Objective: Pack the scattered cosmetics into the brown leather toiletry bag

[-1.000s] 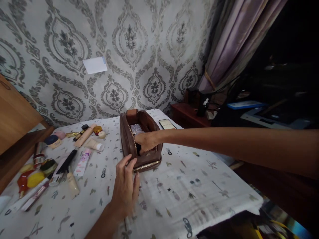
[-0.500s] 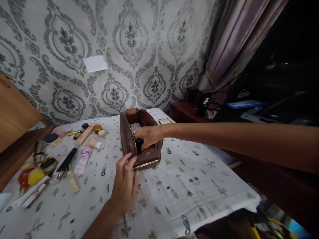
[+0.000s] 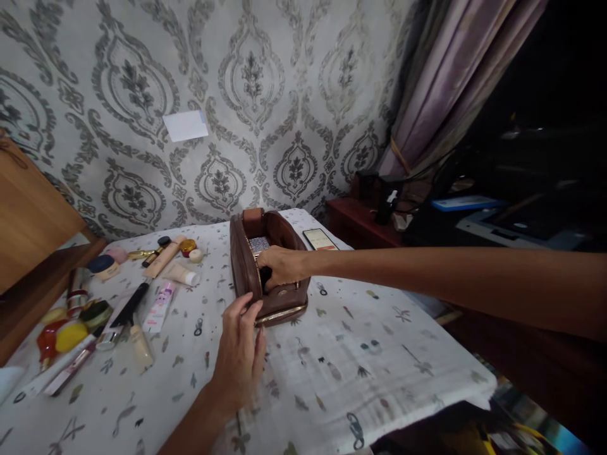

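Observation:
A brown zip pouch [image 3: 246, 265] stands open in the middle of the table. My right hand [image 3: 281, 268] reaches into its opening, fingers curled round a dark item that I cannot make out. A sparkly silver thing [image 3: 259, 244] shows inside the pouch behind that hand. My left hand [image 3: 241, 354] rests on the cloth at the pouch's near corner, fingers apart, fingertips touching the pouch's side by the gold zip.
Several cosmetics lie at the left: tubes [image 3: 164, 258], a black brush [image 3: 126, 309], small jars [image 3: 100, 265], a yellow thing [image 3: 69, 337]. A phone [image 3: 319, 239] lies behind the pouch. A patterned cloth [image 3: 360, 354] covers the table; its edge drops at the right. Dark furniture stands right.
My right hand has lifted slightly then pushed back down into the pouch. My left hand stays at the pouch's near corner. The view has shifted a little.

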The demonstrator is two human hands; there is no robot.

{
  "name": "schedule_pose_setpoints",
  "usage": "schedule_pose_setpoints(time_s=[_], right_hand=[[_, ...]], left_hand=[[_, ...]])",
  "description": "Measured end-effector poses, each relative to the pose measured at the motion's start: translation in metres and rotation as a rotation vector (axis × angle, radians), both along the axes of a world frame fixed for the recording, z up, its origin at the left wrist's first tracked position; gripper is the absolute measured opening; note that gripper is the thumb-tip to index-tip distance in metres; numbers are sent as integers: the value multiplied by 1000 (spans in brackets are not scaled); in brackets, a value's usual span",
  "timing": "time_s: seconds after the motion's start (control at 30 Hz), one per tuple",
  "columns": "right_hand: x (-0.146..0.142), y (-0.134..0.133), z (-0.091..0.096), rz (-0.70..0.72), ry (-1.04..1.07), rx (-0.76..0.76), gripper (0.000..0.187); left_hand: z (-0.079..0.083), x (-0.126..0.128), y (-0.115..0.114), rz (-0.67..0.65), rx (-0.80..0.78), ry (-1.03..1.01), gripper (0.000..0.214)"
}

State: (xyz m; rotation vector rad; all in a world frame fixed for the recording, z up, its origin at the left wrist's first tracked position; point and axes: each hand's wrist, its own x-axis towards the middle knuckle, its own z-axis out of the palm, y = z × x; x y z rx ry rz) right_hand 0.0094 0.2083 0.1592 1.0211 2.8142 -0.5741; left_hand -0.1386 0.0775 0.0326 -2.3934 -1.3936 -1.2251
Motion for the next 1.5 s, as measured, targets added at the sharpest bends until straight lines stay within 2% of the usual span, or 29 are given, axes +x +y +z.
schedule_pose_setpoints(time_s=[0.13, 0.3, 0.5, 0.67, 0.83, 1.03, 1.23, 1.5], right_hand=[[3, -2, 2, 44, -12, -16, 32], [0, -8, 0, -55, -24, 87, 45], [-2, -7, -5, -108, -135, 109, 31], [-3, -9, -3, -119, -150, 93, 36], [-5, -11, -4, -138, -135, 49, 32], [0, -12, -9, -102, -4, 83, 56], [1, -12, -12, -157, -67, 83, 41], [-5, -17, 1, -102, -206, 124, 39]], left_hand=[[0, 0, 0, -4, 10, 4, 42], [0, -1, 0, -8, 4, 25, 43], [0, -1, 0, -10, 24, 49, 42], [2, 0, 1, -13, 34, 65, 41], [3, -1, 1, -12, 43, 68, 39], [2, 0, 2, -13, 50, 67, 40], [3, 1, 1, -8, 58, 80, 40], [2, 1, 1, 5, 59, 83, 40]])
